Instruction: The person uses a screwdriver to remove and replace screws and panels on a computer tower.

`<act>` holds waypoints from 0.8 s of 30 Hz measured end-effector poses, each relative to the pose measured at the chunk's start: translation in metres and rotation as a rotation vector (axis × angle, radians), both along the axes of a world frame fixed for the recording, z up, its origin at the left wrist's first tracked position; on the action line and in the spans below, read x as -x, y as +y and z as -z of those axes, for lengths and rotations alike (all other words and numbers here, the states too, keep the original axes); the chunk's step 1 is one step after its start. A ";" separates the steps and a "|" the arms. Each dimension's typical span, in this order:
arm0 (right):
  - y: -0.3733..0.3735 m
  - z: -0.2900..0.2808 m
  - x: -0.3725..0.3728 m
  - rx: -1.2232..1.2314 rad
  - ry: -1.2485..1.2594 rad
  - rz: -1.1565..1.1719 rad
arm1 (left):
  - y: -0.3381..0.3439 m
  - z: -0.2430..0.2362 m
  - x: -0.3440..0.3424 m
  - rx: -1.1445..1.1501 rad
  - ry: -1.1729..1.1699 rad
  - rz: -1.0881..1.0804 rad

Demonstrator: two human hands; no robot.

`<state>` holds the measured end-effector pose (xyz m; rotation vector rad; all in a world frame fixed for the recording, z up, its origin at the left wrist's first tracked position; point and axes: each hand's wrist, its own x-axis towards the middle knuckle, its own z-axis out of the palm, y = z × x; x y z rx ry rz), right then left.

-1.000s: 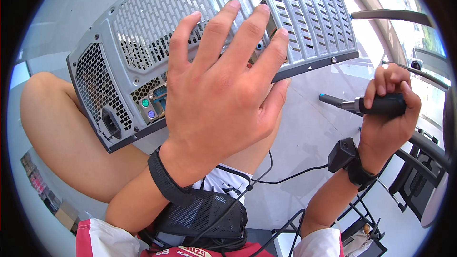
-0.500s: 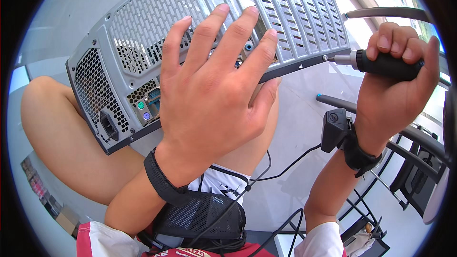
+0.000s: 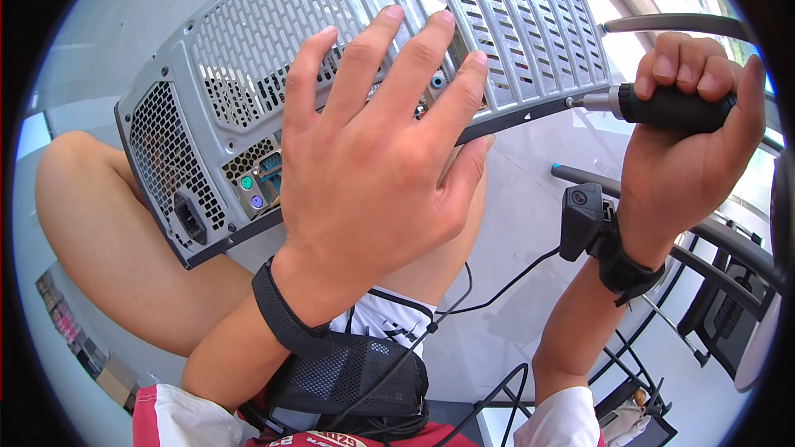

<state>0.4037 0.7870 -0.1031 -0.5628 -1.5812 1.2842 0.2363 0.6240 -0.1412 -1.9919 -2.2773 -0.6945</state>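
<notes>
A silver metal computer case rests across my legs, its rear panel of vents, ports and slot covers facing up. My left hand lies on that panel with fingers spread, hiding part of the ports. In my right hand is a screwdriver with a black handle, fingers wrapped round it. The shaft points left, and its tip meets a small screw at the case's right lower edge. Green and purple round ports show left of my left hand.
A black mesh pouch with cables sits at my lap. Dark chair legs stand at the right, and a black chair is farther down that side. A black cable crosses the pale floor. Boxes lie at the lower left.
The case and my left hand have shifted very slightly right. The screwdriver stays at the screw, and my right hand's grip has turned a little.
</notes>
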 end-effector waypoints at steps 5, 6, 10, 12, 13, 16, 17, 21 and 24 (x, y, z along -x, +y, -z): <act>0.006 -0.005 -0.008 -0.005 0.044 -0.207 | 0.003 -0.002 -0.002 -0.011 -0.019 -0.005; 0.005 -0.006 -0.007 0.005 0.046 -0.265 | 0.003 -0.002 -0.002 -0.011 -0.024 -0.006; 0.011 -0.010 -0.020 -0.138 -0.205 -0.256 | 0.002 -0.001 -0.001 -0.011 -0.046 -0.010; -0.001 -0.018 -0.027 -0.385 -0.611 0.096 | 0.000 0.001 -0.001 -0.013 -0.046 -0.012; -0.004 -0.028 -0.036 -0.523 -0.715 0.085 | 0.000 0.002 -0.003 -0.015 -0.055 -0.009; -0.011 -0.049 -0.043 -0.691 -0.863 0.045 | -0.001 -0.001 -0.008 -0.013 -0.080 -0.018; -0.014 -0.051 -0.045 -0.697 -0.874 0.054 | -0.002 0.001 -0.010 -0.022 -0.088 -0.010; -0.016 -0.054 -0.040 -0.706 -0.956 0.199 | -0.001 -0.003 -0.011 -0.013 -0.097 0.000; -0.021 -0.058 -0.033 -0.531 -1.111 0.310 | 0.000 -0.006 -0.010 -0.029 -0.101 0.010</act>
